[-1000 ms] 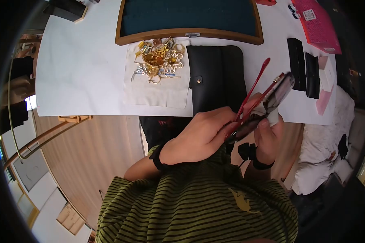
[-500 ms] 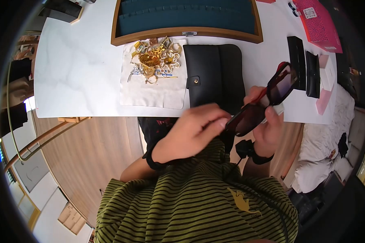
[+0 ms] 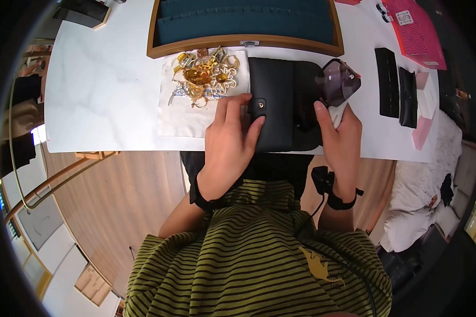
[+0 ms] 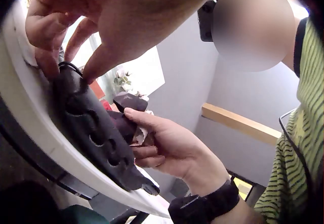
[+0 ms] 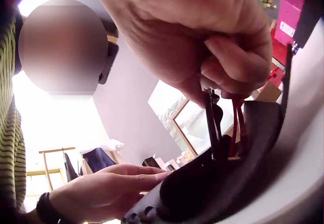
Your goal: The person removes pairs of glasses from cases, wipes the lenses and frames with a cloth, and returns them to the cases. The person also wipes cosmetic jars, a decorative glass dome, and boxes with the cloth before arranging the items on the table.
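A black case (image 3: 272, 108) lies at the table's front edge, a snap strap on its left side. My left hand (image 3: 225, 150) grips that left edge, thumb and fingers pinching it in the left wrist view (image 4: 116, 24). My right hand (image 3: 345, 140) holds dark sunglasses (image 3: 339, 87) and a piece of white cloth (image 3: 337, 112) over the case's right part. From the right wrist view, the sunglasses' dark temple (image 5: 211, 127) and red parts (image 5: 237, 127) extend down from the fingers towards the black case (image 5: 197, 188). Part of the frame is hidden against the black.
Gold jewellery (image 3: 206, 76) is piled on a cream cloth (image 3: 188, 124) left of the case. Behind stands a wooden tray (image 3: 246, 43) with a teal lining. Black narrow cases (image 3: 387, 82), pink-and-white boxes (image 3: 424, 95) and a pink box (image 3: 418, 39) stand at the right.
My left hand has let go of the sunglasses and moved left onto the case's edge. The sunglasses have moved up and left with my right hand, over the case.
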`<action>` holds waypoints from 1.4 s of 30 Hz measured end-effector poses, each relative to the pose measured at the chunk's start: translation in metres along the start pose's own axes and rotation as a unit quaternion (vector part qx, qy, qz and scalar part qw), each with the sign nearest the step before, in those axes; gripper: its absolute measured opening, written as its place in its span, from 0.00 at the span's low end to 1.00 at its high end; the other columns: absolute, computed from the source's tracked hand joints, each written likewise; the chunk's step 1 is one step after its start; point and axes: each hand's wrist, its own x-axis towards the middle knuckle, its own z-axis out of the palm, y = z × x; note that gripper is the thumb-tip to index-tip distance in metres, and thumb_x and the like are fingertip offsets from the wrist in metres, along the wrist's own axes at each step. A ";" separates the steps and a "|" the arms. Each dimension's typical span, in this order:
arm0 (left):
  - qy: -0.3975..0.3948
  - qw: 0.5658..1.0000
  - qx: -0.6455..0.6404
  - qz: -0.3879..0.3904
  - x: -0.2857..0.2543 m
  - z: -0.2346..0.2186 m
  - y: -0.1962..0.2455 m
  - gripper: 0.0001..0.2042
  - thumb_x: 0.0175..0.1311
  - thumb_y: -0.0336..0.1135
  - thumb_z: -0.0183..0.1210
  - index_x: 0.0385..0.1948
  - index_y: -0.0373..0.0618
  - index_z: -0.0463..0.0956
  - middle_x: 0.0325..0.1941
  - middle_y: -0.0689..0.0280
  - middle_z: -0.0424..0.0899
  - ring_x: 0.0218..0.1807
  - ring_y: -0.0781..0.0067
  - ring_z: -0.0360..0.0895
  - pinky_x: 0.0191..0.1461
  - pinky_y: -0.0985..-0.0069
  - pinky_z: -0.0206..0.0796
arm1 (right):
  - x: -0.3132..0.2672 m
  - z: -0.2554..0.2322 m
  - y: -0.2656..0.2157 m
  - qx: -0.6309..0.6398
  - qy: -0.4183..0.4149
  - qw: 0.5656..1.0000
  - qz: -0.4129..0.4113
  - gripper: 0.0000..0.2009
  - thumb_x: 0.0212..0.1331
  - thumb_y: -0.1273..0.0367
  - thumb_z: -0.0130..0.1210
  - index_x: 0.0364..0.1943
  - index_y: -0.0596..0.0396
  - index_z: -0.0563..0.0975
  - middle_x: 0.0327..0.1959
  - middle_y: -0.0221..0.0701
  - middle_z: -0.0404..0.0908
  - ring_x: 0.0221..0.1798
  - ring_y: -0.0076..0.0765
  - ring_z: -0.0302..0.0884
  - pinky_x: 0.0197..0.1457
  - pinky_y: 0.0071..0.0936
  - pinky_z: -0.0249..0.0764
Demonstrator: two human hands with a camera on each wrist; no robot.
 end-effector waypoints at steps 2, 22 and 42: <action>-0.009 1.000 -0.002 -0.006 0.001 -0.001 0.000 0.18 0.56 0.25 0.61 0.49 0.39 0.69 0.42 0.59 0.76 0.28 0.71 0.77 0.32 0.76 0.68 | 0.002 -0.005 0.002 -0.005 0.002 1.000 0.014 0.14 0.60 0.64 0.57 0.34 0.65 0.74 0.20 0.35 0.75 0.23 0.30 0.68 0.31 0.26 0.67; 0.010 0.905 -0.421 -0.060 -0.003 0.013 0.011 0.22 0.68 0.27 0.47 0.63 0.39 0.56 0.53 0.63 0.69 0.54 0.76 0.66 0.61 0.79 0.55 | -0.006 -0.010 0.006 0.215 -0.166 0.952 0.143 0.11 0.64 0.63 0.53 0.38 0.58 0.74 0.15 0.19 0.64 0.16 0.13 0.57 0.19 0.15 0.53; -0.006 0.887 -0.462 -0.023 -0.009 0.011 0.007 0.22 0.69 0.28 0.45 0.63 0.37 0.55 0.53 0.63 0.71 0.51 0.77 0.68 0.58 0.79 0.57 | -0.005 -0.019 -0.004 0.009 -0.145 0.988 -0.045 0.13 0.62 0.65 0.54 0.36 0.65 0.73 0.24 0.40 0.75 0.25 0.39 0.68 0.34 0.31 0.68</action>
